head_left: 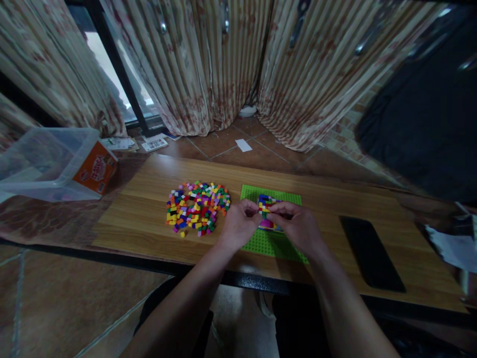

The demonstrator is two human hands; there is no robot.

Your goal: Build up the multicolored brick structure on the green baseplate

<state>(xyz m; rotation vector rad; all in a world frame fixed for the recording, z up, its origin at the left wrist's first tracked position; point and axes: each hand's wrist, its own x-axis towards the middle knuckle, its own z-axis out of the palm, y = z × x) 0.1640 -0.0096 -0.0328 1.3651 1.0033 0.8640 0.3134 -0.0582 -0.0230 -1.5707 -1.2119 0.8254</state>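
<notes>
Between the two hands, over the middle of a flat bright-green studded plastic baseplate (pixel 274 219), sits a small multicoloured block build made of tiny plastic bricks (pixel 267 208); blue bricks show along its top, with yellow, red and green beneath and a patch of pink at its lower edge. Both hands are closed around it: the left hand (pixel 239 224) pinches its left side with thumb and fingertips, and the right hand (pixel 298 226) clasps its right side, fingers curled over the front so that part of the build is hidden. Whether the build is pressed onto the baseplate or held just above it cannot be told. Just to the left of the left hand lies a loose heap of small bricks in many colours (pixel 197 207), spread on the light wooden desk (pixel 141 219). To the right of the right hand, a flat black rectangular phone (pixel 370 253) rests on the desk, well apart from the baseplate. Far off to the left stands a clear plastic storage box (pixel 48 161).
</notes>
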